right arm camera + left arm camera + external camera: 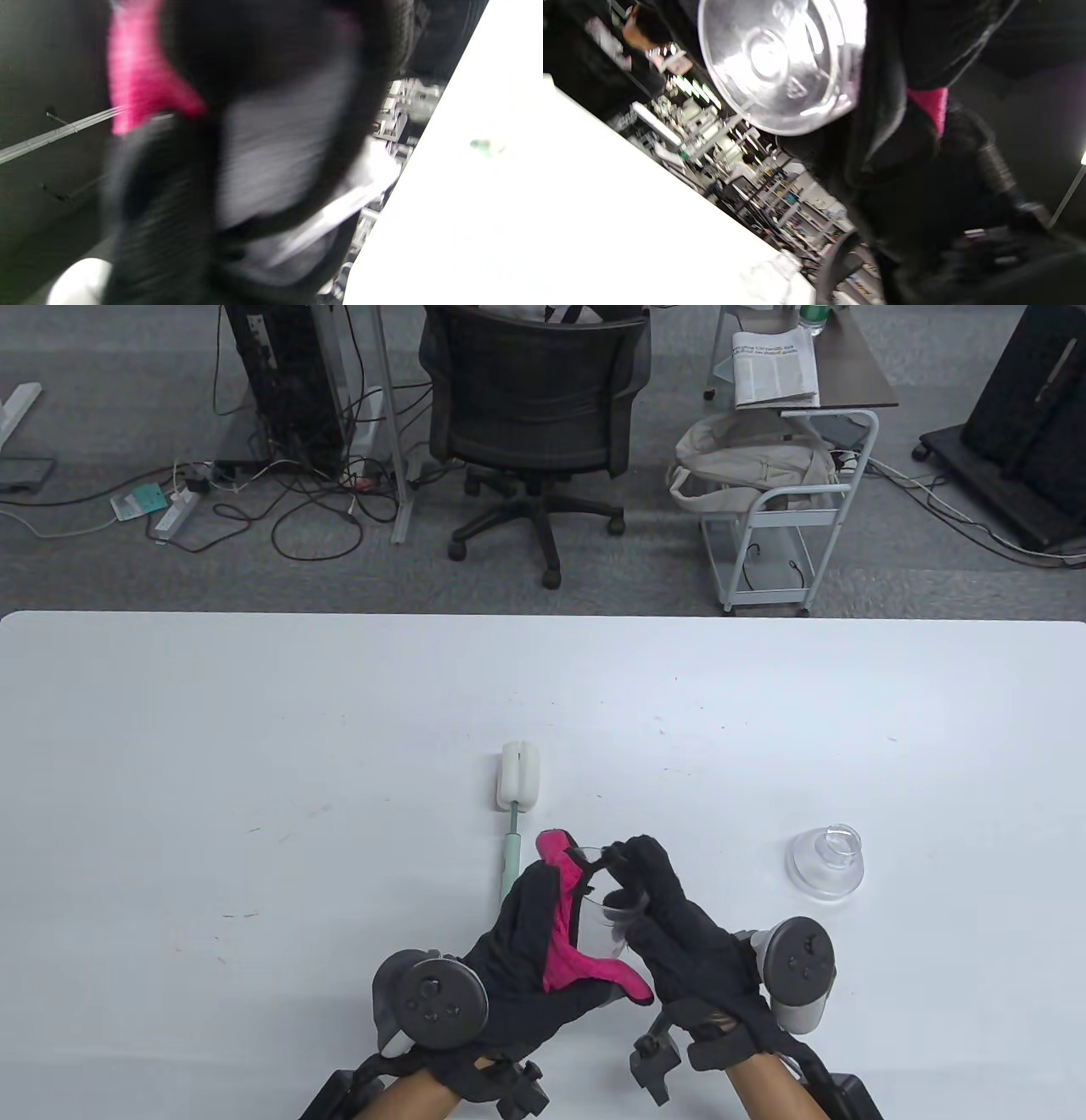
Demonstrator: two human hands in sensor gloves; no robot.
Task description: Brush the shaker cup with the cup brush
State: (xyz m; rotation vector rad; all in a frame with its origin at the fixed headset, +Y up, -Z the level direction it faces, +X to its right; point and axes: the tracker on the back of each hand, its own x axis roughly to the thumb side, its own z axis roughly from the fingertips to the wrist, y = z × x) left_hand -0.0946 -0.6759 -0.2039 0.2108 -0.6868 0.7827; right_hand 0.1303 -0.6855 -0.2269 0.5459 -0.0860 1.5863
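White tabletop fills the near half of the table view, and beyond its far edge there is grey office floor with a chair and cables.

The shaker cup, clear plastic, is held up between both hands close to the near edge of the tabletop. In the left wrist view its round bottom shows from below, so it seems lifted off the surface. The left hand wraps around the cup from its left side. The right hand grips it from the right, with fingers curled over the rim.

The cup brush lies flat just beyond the cup and a little to its left, sponge head pointing away from the cup, handle end beside the left hand. No hand touches it. A clear domed lid sits well to the right of the cup.

I judge the step now is to settle the cup in one hand only. It is better that the left hand keeps a firm grip on the wall, mouth turned to the brush, so the right hand can let go and take the brush by the handle.
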